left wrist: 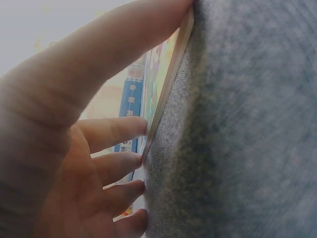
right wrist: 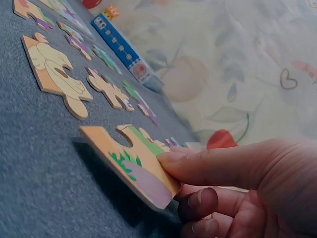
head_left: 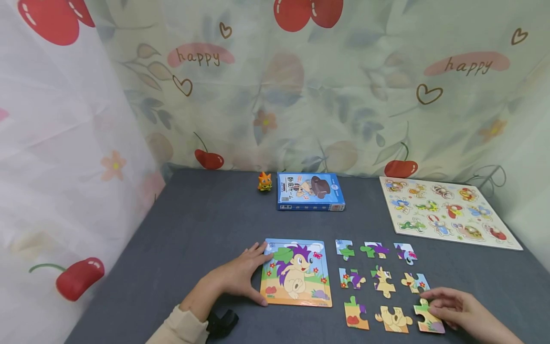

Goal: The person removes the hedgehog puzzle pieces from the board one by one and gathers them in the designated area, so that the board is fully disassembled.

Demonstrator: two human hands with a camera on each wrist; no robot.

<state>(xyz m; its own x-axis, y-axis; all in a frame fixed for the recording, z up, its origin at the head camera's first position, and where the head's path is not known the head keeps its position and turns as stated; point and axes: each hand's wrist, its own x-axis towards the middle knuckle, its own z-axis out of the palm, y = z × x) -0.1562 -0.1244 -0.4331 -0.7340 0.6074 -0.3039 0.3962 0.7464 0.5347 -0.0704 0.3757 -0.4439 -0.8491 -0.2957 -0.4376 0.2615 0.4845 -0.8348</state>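
We pinch the corner puzzle piece [head_left: 428, 316] at near right in our right hand [head_left: 461, 313]; the puzzle board [head_left: 296, 272] lies left, steadied by our left hand [head_left: 238, 277], fingers straight.

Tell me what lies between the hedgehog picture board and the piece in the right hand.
Head view: two loose pieces, one with a red patch and one tan piece, on the grey mat.
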